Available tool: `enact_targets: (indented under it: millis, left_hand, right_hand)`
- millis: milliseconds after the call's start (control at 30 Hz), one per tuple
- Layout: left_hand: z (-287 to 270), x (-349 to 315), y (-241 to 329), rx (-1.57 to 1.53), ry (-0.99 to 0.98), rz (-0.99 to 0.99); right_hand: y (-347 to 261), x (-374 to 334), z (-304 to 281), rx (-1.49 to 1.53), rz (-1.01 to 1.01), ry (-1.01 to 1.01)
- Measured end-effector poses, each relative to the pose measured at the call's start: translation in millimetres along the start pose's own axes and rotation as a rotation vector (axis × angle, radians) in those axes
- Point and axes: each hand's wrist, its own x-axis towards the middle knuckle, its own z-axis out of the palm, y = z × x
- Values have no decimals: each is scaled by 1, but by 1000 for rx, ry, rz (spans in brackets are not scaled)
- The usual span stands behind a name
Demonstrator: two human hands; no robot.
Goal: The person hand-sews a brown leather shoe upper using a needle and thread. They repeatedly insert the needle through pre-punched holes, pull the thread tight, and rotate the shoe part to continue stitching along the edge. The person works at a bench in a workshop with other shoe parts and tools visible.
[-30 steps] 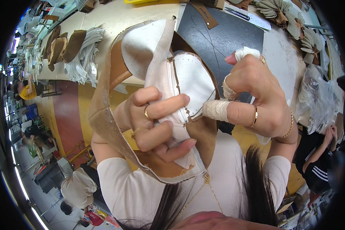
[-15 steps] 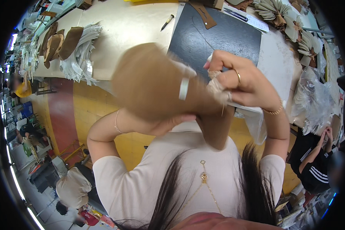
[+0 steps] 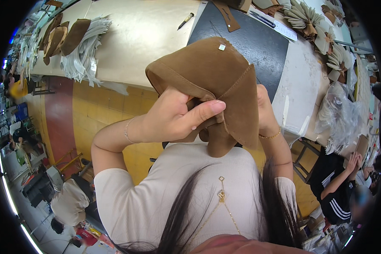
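Observation:
A brown suede boot upper (image 3: 237, 91) with stitched seams hangs in front of my chest, over the table's near edge. A small white sticker (image 3: 221, 47) shows near its top. My left hand (image 3: 173, 114) is closed on the opening's edge, thumb pressed flat on the outside at a seam and fingers inside the fold. Against the upper's right side, my right hand (image 3: 264, 111) is bent round it; its fingertips are hidden behind the suede. A rounded lower part (image 3: 221, 146) of the upper droops near my shirt.
On the pale table (image 3: 139, 42) lie a dark cutting mat (image 3: 262, 46), a pen-like tool (image 3: 185, 21) and a flat brown piece (image 3: 227, 17). Brown pieces with white sheets (image 3: 82, 51) sit left; bundled pieces and a plastic bag (image 3: 336, 114) sit right. A co-worker's hands (image 3: 353, 163) are at far right.
The boot upper has been turned, now showing its seams and opening. My left hand went from beneath it to its edge. My right hand, earlier pinching a pale crumpled scrap, moved behind its right side.

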Motion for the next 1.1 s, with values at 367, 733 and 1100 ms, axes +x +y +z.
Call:
enact_targets:
  millis: [367,733,1100]
  left_hand:
    - [-4,-4,-8,-428,14,-175]
    - [-1,-2,1,-527,27,-364]
    - [-2,-2,3,-586,-52,-348]
  right_hand:
    - [0,2,19,-3,-200,100]
    - [-6,-5,23,-37,-183,156]
    - [-5,-10,24,-121,-233,179]
